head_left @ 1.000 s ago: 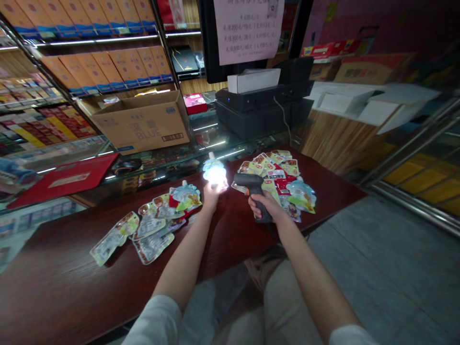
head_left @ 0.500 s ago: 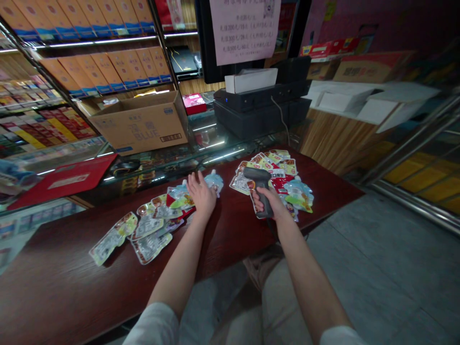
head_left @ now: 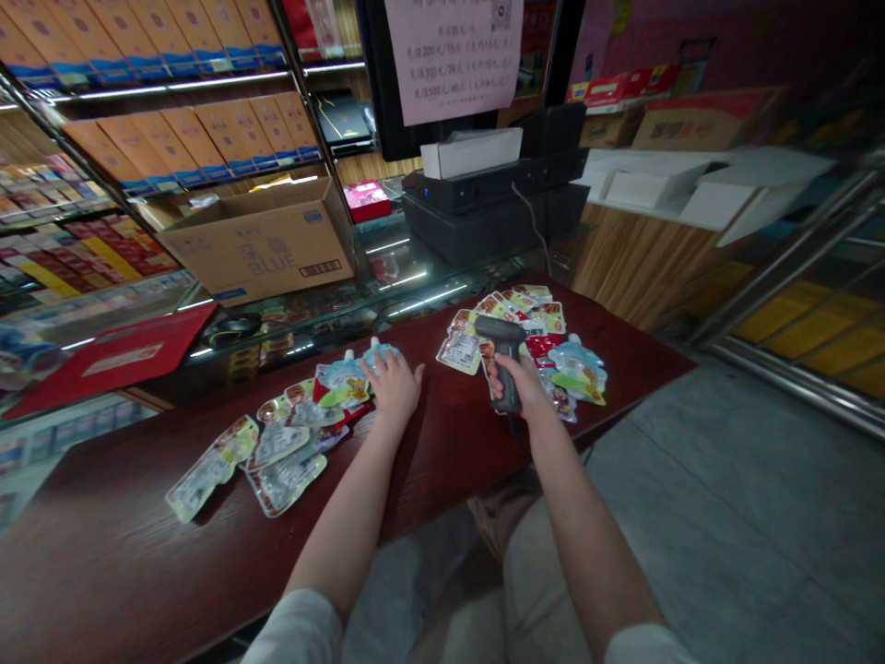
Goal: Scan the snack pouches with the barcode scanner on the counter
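My right hand (head_left: 516, 380) is wrapped around the handle of a dark grey barcode scanner (head_left: 506, 346), held above a heap of snack packets (head_left: 460, 352). A pale blue spouted pouch (head_left: 579, 367) lies on the right of that heap. My left hand (head_left: 395, 385) lies with its fingers spread over another light blue spouted pouch (head_left: 377, 350), partly hidden under them. Close by on its left is a similar blue spouted pouch (head_left: 344, 376). Several snack packets (head_left: 282, 480) trail off from there to the left, overlapping each other on the dark red table (head_left: 429, 461).
Behind the table runs a glass counter (head_left: 415, 286) with an open cardboard box (head_left: 263, 244), a computer mouse (head_left: 233, 326) and a red folder (head_left: 124, 355). A black cash register unit (head_left: 477, 217) stands beyond. White cartons (head_left: 719, 194) are at the right; a metal rail (head_left: 788, 369) borders the floor.
My left hand has slid the blue pouch leftward against the left row of packets, its fingers now flat over it. My right hand keeps the scanner above the right heap. The view has shifted slightly.
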